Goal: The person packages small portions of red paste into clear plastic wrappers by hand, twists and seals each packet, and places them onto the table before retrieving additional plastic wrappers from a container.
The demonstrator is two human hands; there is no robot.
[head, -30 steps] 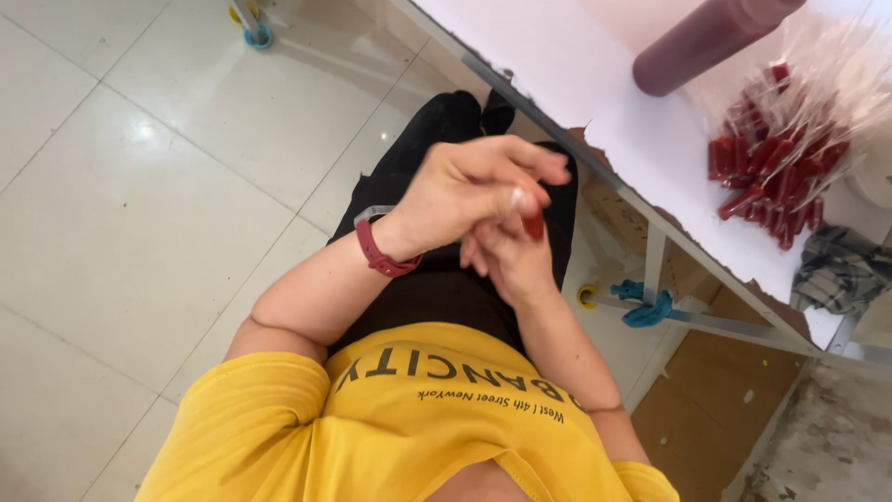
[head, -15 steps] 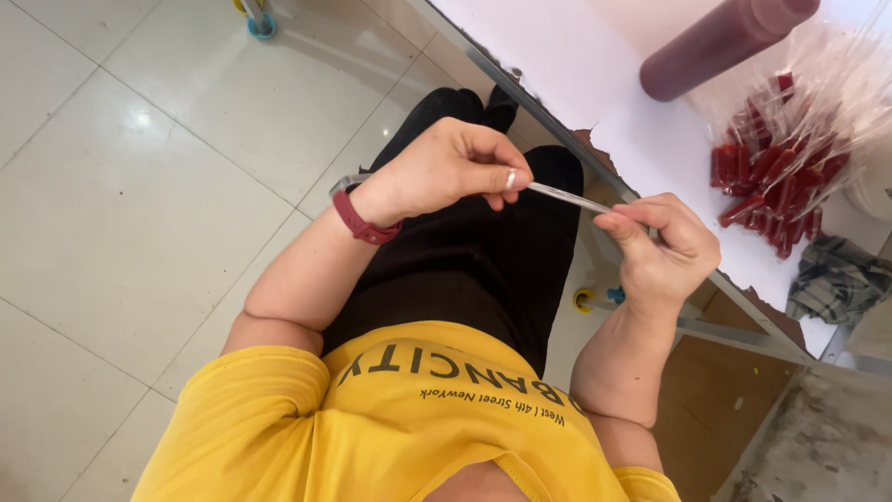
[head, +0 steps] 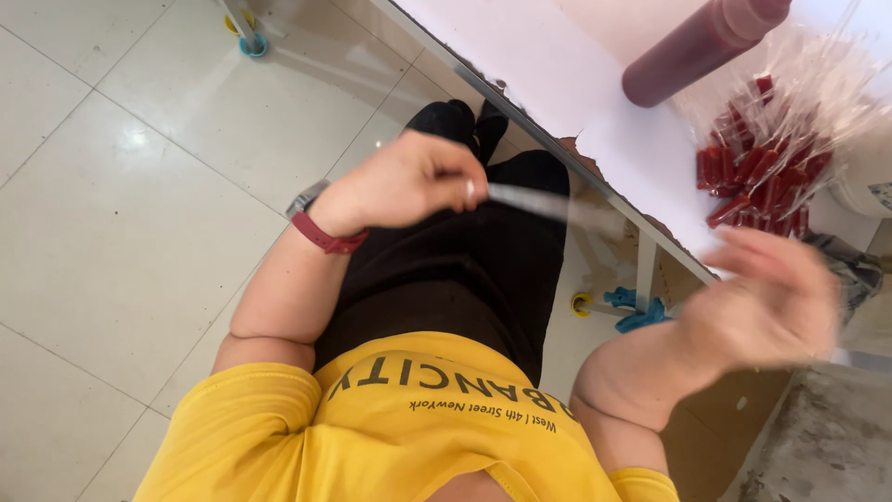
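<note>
Head view | left hand (head: 400, 186) fingers pinch clear tube (head: 539, 203) | right hand (head: 771, 302) blurred, fingers spread, empty

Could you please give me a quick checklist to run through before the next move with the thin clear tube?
1. Left hand pinches the thin clear tube at one end: ok.
2. Tube's far end free, nothing touching it: ok, though it is blurred.
3. Right hand steady: not ok, it is motion-blurred and apart from the tube.
4. Right hand empty: cannot tell.
5. Pile of red-filled tubes within reach on the white table: ok.
6. Dark red bottle lying clear of the pile: ok.
</note>
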